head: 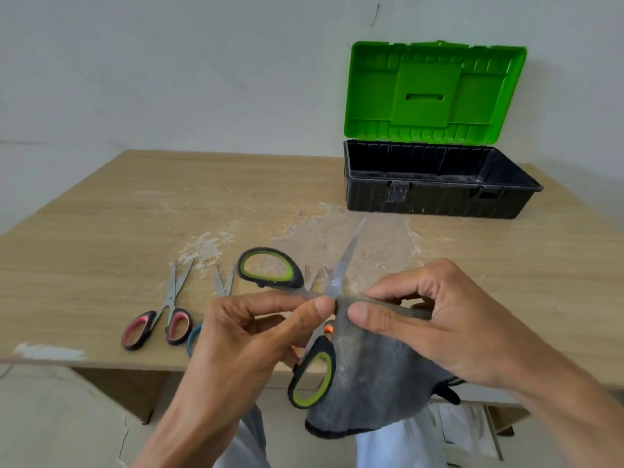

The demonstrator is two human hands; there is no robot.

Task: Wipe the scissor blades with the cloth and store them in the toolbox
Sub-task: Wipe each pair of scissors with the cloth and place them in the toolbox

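My left hand (250,332) holds a pair of green-and-black handled scissors (270,270) near the pivot, blades spread wide open. One blade points up and away toward the toolbox. My right hand (435,319) pinches a grey cloth (371,373) around the other blade, which the cloth hides. The cloth hangs down over the table's front edge. The toolbox (439,201) is black with its green lid (435,92) standing open, at the far right of the table.
Red-and-black handled scissors (158,322) lie open on the wooden table (101,231) at the left. A blue-handled pair (224,282) lies partly hidden behind my left hand. More blade tips (315,273) show behind the held scissors. A white wall stands behind.
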